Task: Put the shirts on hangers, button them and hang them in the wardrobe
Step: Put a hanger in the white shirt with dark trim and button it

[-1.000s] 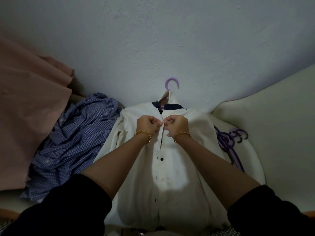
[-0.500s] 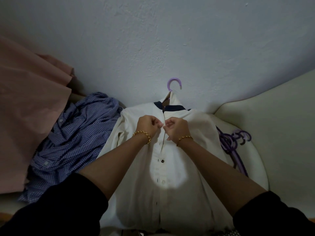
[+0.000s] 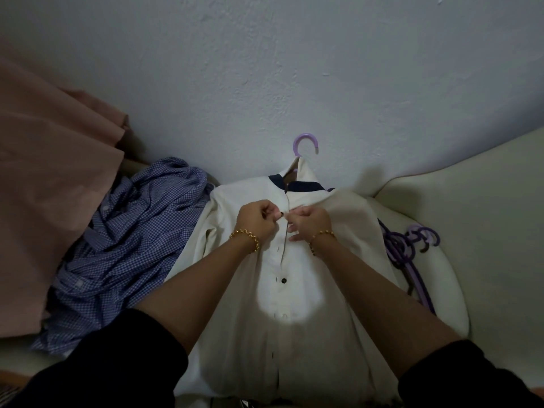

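A cream shirt (image 3: 294, 334) with a dark collar lies flat in front of me on a purple hanger, whose hook (image 3: 306, 142) pokes out above the collar. Dark buttons run down its front placket. My left hand (image 3: 259, 220) pinches the left placket edge near the top, with a small dark button (image 3: 282, 214) at its fingertips. Facing it across the placket, my right hand (image 3: 309, 223) pinches the right edge of the cloth. Both wrists wear gold bracelets. A blue checked shirt (image 3: 126, 248) lies crumpled to the left.
A pink cloth (image 3: 47, 184) hangs over the far left. Several purple hangers (image 3: 409, 245) lie in a pile to the right of the cream shirt. A pale cushion (image 3: 482, 225) curves along the right side. A plain wall rises behind.
My hands stay at the top of the placket and have drawn slightly apart, so a dark button shows between them. The camera has shifted a little.
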